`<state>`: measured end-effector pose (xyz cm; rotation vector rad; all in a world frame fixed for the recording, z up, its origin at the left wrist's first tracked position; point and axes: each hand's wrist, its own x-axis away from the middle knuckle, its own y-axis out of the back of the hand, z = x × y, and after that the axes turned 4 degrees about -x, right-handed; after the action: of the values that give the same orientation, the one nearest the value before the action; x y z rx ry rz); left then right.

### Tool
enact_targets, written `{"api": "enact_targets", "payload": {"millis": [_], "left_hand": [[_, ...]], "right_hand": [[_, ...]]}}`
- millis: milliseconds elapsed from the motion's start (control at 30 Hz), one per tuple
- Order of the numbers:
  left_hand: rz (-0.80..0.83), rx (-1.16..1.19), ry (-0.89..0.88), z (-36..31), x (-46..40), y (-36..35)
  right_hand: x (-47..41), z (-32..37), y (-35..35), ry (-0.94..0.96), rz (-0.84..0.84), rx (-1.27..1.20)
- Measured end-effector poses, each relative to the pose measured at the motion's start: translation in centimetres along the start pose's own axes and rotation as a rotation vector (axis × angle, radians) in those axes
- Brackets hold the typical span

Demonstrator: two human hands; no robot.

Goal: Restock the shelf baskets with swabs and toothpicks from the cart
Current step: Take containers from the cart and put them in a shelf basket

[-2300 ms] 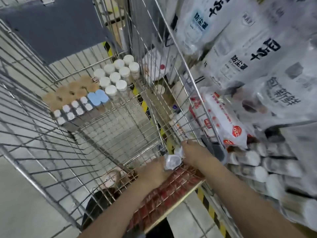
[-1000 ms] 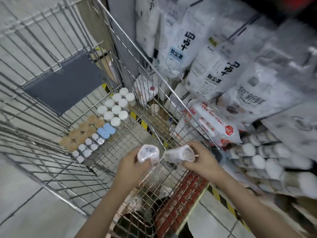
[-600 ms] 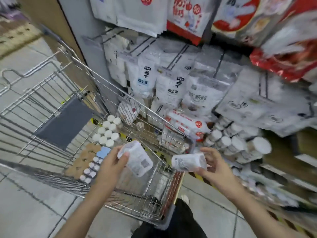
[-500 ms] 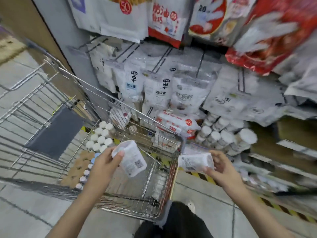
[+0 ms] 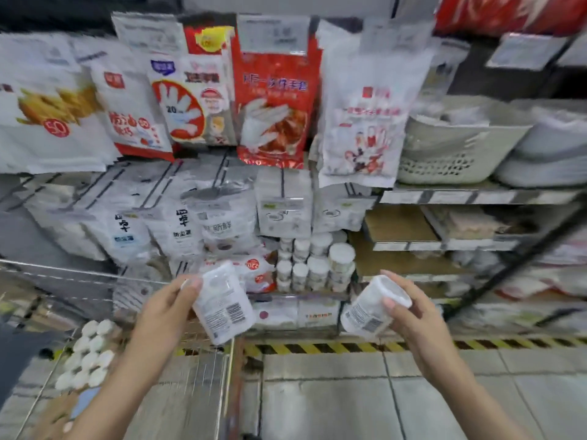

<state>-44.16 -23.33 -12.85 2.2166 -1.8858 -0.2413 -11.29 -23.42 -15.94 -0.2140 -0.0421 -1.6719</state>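
A person stands before a store shelf with a clear plastic container in each hand. The left hand (image 5: 162,309) grips a swab container (image 5: 223,304) by its side, fingers curled round it and thumb pressed near its top; the container tilts, its barcode label facing the camera. The right hand (image 5: 413,315) holds a second container (image 5: 371,309) tipped on its side, its white lid end toward the camera, thumb laid across the rim and fingers wrapped behind. The two containers are apart, both raised in front of the lower shelf.

Between the hands, farther back, a cluster of white-lidded jars (image 5: 313,260) is stacked on the lower shelf. Above it hang bags of disposable gloves (image 5: 273,100) in red and white, with white packets (image 5: 178,223) crowded beneath them. At upper right a pale perforated basket (image 5: 451,150) sits on a shelf.

The wire cart (image 5: 197,369) stands at lower left, under the left forearm, with a group of white-capped jars (image 5: 87,354) in it. A yellow-and-black hazard stripe (image 5: 333,347) runs along the foot of the shelving on the tiled floor (image 5: 333,395). The picture is blurred, and the label text cannot be read.
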Motion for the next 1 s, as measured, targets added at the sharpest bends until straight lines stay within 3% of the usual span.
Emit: {"api": "enact_targets", "payload": {"millis": [233,400,567,733,1000], "left_hand": [[0.241,0.025,-0.157,-7.6,-0.4,-17.1],[0.384,0.107,-0.078,-11.6,0.3,-29.4],[0.510,0.130,-0.112,-15.6,-0.1,-37.6],[0.565,0.113,-0.144,-18.3,-3.6,-42.2],[0.450,0.135,-0.136,-22.5,-12.1,-48.8]], "right_hand": [[1.4,3.0,15.5,0.054,-0.123,-0.021],[2.5,4.3,25.5,0.076,-0.267,0.000],[2.5,5.8,32.8,0.084,-0.381,-0.037],[-1.2,7.2,36.5,0.113,-0.451,-0.074],[-11.0,11.6,39.8,0.200,-0.419,-0.027]]}}
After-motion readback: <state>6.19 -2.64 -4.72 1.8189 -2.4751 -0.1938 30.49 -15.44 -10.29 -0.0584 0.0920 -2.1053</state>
